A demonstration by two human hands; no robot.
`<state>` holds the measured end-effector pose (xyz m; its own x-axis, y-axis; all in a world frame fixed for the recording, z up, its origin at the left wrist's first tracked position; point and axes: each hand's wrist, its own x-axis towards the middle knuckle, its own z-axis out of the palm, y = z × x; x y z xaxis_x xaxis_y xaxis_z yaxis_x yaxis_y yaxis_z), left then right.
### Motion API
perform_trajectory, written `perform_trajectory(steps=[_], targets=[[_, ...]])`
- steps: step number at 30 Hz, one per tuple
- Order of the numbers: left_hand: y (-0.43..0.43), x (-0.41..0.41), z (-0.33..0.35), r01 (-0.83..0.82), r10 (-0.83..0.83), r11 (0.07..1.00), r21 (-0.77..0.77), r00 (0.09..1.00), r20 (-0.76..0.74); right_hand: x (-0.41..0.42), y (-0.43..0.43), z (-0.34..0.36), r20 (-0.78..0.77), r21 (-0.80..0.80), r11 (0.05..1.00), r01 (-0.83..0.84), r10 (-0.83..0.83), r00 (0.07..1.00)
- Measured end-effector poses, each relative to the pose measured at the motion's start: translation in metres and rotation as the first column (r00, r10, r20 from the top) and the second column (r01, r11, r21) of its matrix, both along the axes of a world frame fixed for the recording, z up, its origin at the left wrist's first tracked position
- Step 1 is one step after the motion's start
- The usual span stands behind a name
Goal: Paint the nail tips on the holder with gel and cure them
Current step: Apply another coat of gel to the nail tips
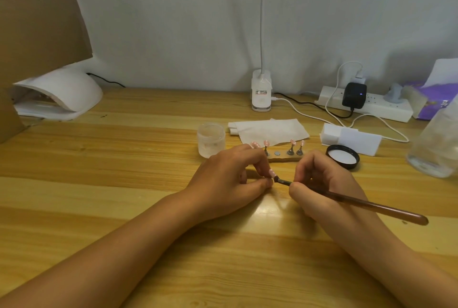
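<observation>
My left hand [230, 179] pinches one pink nail tip [272, 173] on its small stand, just above the wooden table. My right hand [319, 184] grips a brown-handled brush [366, 205], and its dark bristles touch that nail tip. Behind my hands lies the wooden holder [282, 158] with several pink nail tips [292, 143] standing on metal pegs; one round magnet spot in its middle is bare. An open clear gel jar [211, 139] stands left of the holder. Its black lid [342, 157] lies upside down to the right. The white curing lamp [59, 94] sits at the far left.
A folded white tissue [269, 130] lies behind the holder, with white blocks [352, 138] to its right. A clip-on desk lamp [261, 93], a power strip [366, 105] with chargers and cables, a purple tissue pack [431, 102] and a clear container [436, 144] line the back and right.
</observation>
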<state>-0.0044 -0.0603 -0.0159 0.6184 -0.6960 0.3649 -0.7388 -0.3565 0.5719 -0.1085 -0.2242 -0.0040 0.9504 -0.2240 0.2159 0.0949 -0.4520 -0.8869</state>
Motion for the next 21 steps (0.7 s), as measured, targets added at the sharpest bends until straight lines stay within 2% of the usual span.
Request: perform_trajectory(steps=[9, 21], targets=[[0.0004, 0.0005, -0.0001, 0.007, -0.007, 1.000, 0.026, 1.000, 0.010, -0.0037, 0.0007, 0.0020, 0.074, 0.181, 0.983, 0.037, -0.051, 0.996], [0.0010, 0.0006, -0.0001, 0.025, -0.026, 0.999, 0.020, 0.998, 0.063, -0.0047, 0.0042, 0.0038, 0.044, 0.167, 0.986, 0.007, -0.015, 0.999]])
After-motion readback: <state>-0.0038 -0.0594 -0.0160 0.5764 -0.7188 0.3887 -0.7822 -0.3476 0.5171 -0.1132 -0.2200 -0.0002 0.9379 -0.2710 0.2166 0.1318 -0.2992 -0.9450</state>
